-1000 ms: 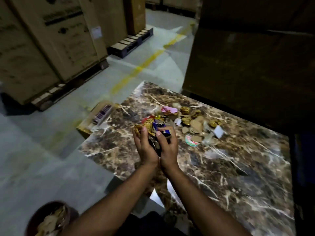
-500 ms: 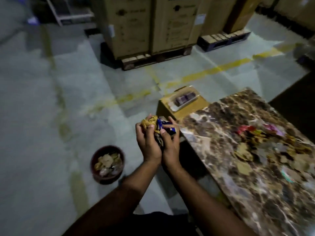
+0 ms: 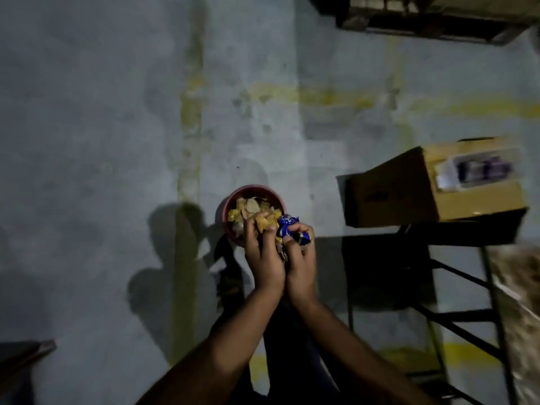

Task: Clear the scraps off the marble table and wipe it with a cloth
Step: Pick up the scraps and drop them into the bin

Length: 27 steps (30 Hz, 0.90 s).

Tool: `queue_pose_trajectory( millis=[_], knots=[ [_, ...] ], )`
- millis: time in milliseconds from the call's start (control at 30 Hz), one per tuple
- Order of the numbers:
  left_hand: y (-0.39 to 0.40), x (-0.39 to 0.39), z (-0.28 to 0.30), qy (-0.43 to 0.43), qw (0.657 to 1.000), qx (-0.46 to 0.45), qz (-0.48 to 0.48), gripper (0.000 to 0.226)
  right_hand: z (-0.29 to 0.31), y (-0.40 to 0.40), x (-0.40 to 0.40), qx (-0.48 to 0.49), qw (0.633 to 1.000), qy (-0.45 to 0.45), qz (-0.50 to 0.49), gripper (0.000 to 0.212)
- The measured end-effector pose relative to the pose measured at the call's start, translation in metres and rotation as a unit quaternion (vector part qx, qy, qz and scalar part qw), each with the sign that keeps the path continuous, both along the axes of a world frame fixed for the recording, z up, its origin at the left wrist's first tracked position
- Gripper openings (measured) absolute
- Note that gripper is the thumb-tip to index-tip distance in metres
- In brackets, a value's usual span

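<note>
Both my hands are cupped together around a bunch of crumpled scraps [image 3: 280, 228], yellow and blue wrappers. My left hand [image 3: 263, 255] grips the yellow pieces and my right hand [image 3: 301, 261] grips the blue wrapper. The hands hover right over the near rim of a round reddish bin [image 3: 230, 200] on the floor, which holds more scraps. Only a blurred edge of the marble table [image 3: 523, 302] shows at the far right. No cloth is in view.
A cardboard box [image 3: 409, 188] sits on a dark metal frame [image 3: 455, 317] right of the bin. Grey concrete floor [image 3: 102, 141] with faded yellow lines spreads to the left. A pallet [image 3: 423, 21] lies at the top right.
My view swung left and down from the table to the floor. Both hands carried the scraps off the marble and now hold them over the bin.
</note>
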<state>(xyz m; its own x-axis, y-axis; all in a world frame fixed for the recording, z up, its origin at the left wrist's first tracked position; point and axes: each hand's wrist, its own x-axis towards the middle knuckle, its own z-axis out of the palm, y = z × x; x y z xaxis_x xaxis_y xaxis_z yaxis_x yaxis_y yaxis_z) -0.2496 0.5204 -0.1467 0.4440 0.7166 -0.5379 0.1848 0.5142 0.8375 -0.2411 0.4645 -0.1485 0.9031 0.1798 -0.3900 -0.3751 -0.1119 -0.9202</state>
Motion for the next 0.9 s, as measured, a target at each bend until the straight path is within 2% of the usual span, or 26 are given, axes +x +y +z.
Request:
queue_pose_trajectory(
  millis=[100,200,333,400,500,533,600,667,800,900],
  knots=[
    [0.022,0.015,-0.079,0.027,0.999,-0.017,0.02,0.053,-0.076,0.019,0.022,-0.015,0.999,0.018,0.023,0.031],
    [0.041,0.034,-0.157,0.057,0.99,-0.101,0.082,0.071,-0.157,0.036,0.048,0.001,0.998,0.027,0.057,0.026],
    [0.06,0.054,-0.272,0.066,0.985,-0.158,0.031,0.076,-0.253,0.051,0.085,0.003,0.995,0.029,0.098,0.023],
    [0.07,0.062,-0.314,0.103,0.989,-0.086,-0.064,0.073,-0.299,0.055,0.102,-0.03,0.993,0.007,0.117,0.028],
    [0.086,0.076,-0.362,0.096,0.983,0.091,-0.124,0.042,-0.357,0.054,0.123,-0.094,0.978,-0.017,0.188,0.046],
    [0.093,0.077,-0.377,0.113,0.965,0.163,-0.17,0.044,-0.374,0.051,0.13,-0.125,0.965,-0.022,0.231,0.057],
    [0.108,0.069,-0.407,0.2,0.896,0.289,-0.271,0.063,-0.395,0.044,0.14,-0.184,0.931,-0.022,0.315,0.077],
    [0.115,0.054,-0.424,0.266,0.847,0.337,-0.313,0.075,-0.406,0.033,0.145,-0.194,0.918,-0.013,0.346,0.087],
    [0.118,0.035,-0.421,0.24,0.794,0.43,-0.356,0.071,-0.404,0.012,0.148,-0.184,0.915,-0.035,0.357,0.074],
    [0.115,0.032,-0.428,0.248,0.72,0.482,-0.434,0.074,-0.415,0.007,0.15,-0.25,0.876,-0.079,0.406,0.072]
  ],
)
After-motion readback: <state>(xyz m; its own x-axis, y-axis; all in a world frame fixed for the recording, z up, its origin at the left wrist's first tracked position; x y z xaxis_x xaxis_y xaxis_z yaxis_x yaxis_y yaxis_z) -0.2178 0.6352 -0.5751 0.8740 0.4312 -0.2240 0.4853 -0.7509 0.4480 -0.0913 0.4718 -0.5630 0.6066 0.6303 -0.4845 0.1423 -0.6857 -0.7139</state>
